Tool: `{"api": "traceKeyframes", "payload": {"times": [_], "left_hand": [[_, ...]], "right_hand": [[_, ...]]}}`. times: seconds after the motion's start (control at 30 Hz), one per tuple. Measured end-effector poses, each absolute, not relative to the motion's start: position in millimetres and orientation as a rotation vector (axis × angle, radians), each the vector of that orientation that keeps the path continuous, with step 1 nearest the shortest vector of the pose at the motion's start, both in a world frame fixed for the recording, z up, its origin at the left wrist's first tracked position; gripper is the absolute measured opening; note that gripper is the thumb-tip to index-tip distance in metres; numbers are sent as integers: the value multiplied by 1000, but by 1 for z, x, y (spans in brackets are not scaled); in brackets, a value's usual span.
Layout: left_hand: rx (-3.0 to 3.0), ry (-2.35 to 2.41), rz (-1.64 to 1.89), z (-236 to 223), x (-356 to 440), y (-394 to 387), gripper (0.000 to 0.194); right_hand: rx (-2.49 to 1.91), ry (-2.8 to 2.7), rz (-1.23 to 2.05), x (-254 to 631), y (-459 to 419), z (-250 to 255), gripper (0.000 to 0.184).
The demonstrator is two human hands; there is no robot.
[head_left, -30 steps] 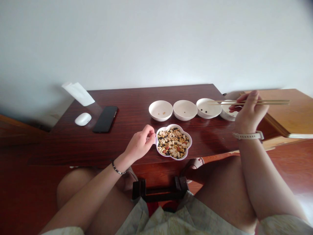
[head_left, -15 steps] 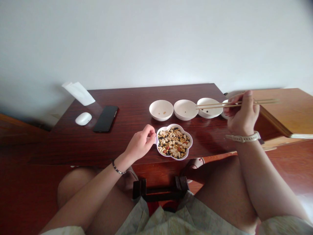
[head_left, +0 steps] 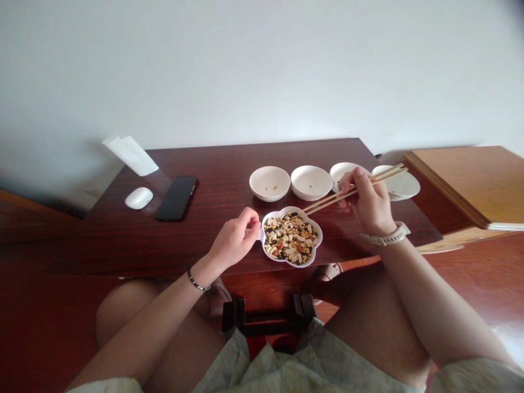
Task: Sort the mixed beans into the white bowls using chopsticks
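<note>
Fingers (head_left: pixel 252 220) of the left hand (head_left: pixel 233 241) curl narrow and pinch the left rim of a white flower-shaped dish (head_left: pixel 321 236), which sits near the front edge of the dark, polished wooden surface (head_left: pixel 123 243). The dish is full of mixed beans (head_left: pixel 290 238), pale peanuts and small dark and yellow seeds among them. The right hand (head_left: pixel 368 204) holds thin wooden chopsticks (head_left: pixel 327 199) in a narrow grip, and their tips come to the upper rim of the dish; I cannot tell if they touch any bean.

Behind the dish, only a narrow strip of surface separates it from a row of round white bowls: two are fully seen (head_left: pixel 269 183) (head_left: pixel 311 183), and each has few small grains at the bottom. A third bowl (head_left: pixel 341 172) is partly hidden by the right hand, and a fourth (head_left: pixel 399 183) is partly behind the chopsticks, so its inside is hard to make out. Further left lie a black phone (head_left: pixel 177 198), a white mouse (head_left: pixel 139 198) and a white paper packet (head_left: pixel 131 155), cut off from nothing but resting at the far edge.
</note>
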State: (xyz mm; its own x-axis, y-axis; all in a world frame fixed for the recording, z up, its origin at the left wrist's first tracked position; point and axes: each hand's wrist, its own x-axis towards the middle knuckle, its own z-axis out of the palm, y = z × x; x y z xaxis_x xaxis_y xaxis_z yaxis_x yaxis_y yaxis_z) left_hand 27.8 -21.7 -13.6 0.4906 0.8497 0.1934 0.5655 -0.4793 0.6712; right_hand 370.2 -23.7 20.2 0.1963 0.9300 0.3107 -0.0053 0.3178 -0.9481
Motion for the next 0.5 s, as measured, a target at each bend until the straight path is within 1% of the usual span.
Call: {"api": "traceKeyframes", "payload": {"times": [0.2, 0.5], "left_hand": [[2203, 1164, 707, -11, 29, -23, 9], [2199, 1157, 714, -12, 29, -23, 8]], "right_hand": [[-1058, -1322, 828, 363, -30, 21, 55], [-1068, -1359, 854, 362, -32, 20, 57]]}}
